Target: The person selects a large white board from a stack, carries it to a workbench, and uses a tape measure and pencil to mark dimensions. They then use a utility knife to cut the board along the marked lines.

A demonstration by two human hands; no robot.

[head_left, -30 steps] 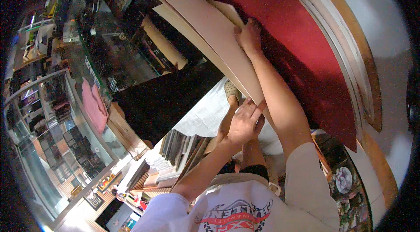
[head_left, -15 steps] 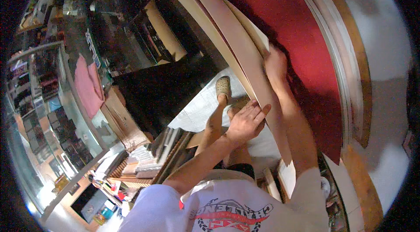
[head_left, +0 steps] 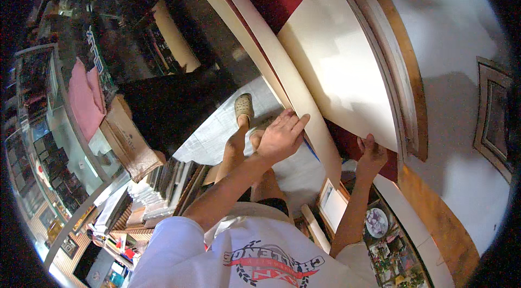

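Fingers (head_left: 296,122) of the left hand (head_left: 279,138) lie flat and spread against the edge of a tan board (head_left: 282,65) leaning upright in a stack by the wall, pressing rather than gripping; the right hand (head_left: 370,155) pinches the lower corner of a pale cream sheet (head_left: 342,71) behind it; both look thin, wide and stiff yet liable to bow, so I'd judge them light, best held at opposite edges.
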